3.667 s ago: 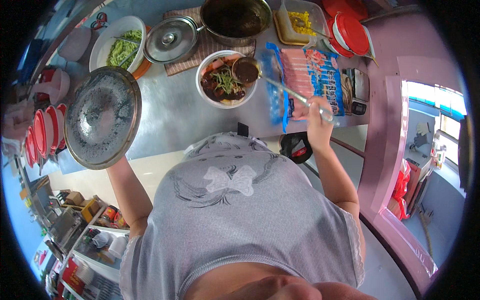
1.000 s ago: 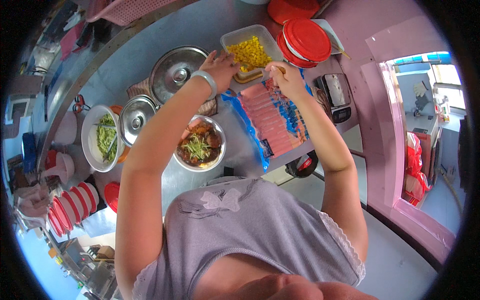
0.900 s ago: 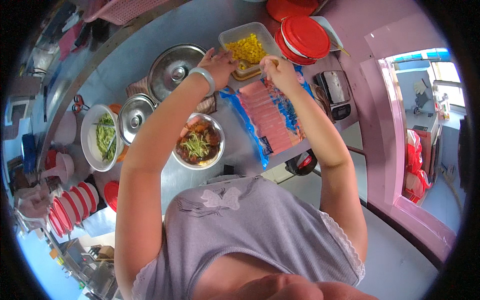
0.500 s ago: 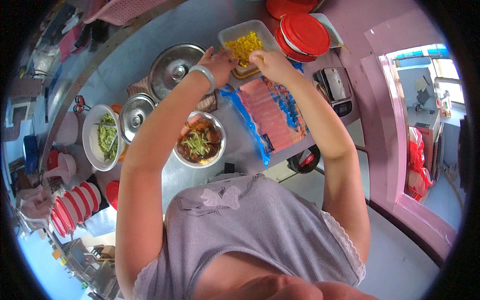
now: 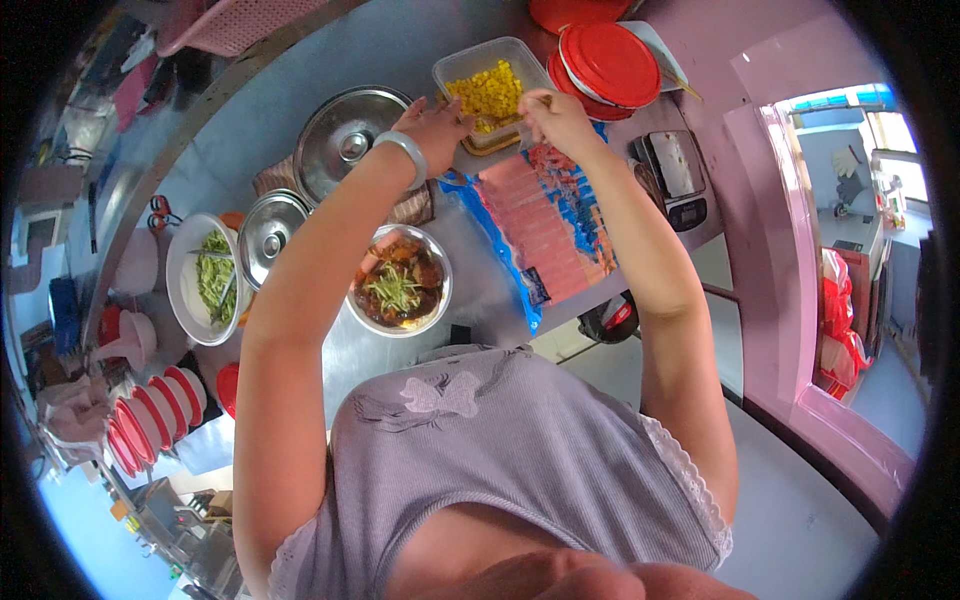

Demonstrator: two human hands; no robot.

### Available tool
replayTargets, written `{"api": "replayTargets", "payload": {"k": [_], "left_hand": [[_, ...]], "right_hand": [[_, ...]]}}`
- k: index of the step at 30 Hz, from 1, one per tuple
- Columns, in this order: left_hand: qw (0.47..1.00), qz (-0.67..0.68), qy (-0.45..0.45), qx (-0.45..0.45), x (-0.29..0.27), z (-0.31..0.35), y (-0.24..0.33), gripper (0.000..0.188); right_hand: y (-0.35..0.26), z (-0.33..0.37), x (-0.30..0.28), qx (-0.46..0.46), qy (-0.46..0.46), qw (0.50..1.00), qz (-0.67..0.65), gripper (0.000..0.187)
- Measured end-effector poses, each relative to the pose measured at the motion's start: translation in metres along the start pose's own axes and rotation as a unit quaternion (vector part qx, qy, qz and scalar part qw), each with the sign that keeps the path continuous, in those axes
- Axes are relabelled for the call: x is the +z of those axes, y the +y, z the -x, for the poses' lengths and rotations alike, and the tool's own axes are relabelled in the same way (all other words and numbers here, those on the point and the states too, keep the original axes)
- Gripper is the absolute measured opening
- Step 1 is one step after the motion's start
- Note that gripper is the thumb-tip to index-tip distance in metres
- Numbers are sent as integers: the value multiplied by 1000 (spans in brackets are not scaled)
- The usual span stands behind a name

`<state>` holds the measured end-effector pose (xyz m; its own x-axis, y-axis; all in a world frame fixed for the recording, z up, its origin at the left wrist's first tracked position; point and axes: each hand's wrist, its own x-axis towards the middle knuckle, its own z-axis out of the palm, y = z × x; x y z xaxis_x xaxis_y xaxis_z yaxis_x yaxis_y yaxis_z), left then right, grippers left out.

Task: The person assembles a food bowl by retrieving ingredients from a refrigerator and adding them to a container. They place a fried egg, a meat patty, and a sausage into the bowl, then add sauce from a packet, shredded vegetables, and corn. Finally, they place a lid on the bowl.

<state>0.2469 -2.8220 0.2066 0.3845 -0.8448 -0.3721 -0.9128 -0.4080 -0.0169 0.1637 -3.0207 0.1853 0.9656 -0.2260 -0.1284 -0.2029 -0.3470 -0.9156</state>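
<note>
Yellow corn kernels fill the clear plastic container that both my hands have reached. My left hand, with a pale bangle on its wrist, rests against the container's near left wall, fingers curled on it. My right hand is pinched shut at the container's near right edge on something thin; I cannot tell what it is, as my fingers hide most of it. The container sits at the far side of the steel table.

Just under my right hand lies a blue-edged open packet of pink crab sticks, running toward me in a slant. Beyond the container to the right are stacked red lids, and near them a small kitchen scale sits by the table's right edge.

Left of my left forearm stands a large steel pot lid, and nearer to me a smaller lidded steel pot. Below my forearm is a steel bowl of dark stew with green shreds on top. Further left is a white bowl of green vegetable shreds. At the far left edge stands a row of red-lidded tubs.
</note>
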Motion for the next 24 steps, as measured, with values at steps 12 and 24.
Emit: {"api": "replayTargets", "payload": {"k": [12,24], "left_hand": [[1000,7,1,8,-6,1,1,59],[999,29,4,14,-4,1,-1,56]], "right_hand": [[-24,-56,14,-13,-71,967,246,28],[25,7,1,88,156,962,-206,22]]}}
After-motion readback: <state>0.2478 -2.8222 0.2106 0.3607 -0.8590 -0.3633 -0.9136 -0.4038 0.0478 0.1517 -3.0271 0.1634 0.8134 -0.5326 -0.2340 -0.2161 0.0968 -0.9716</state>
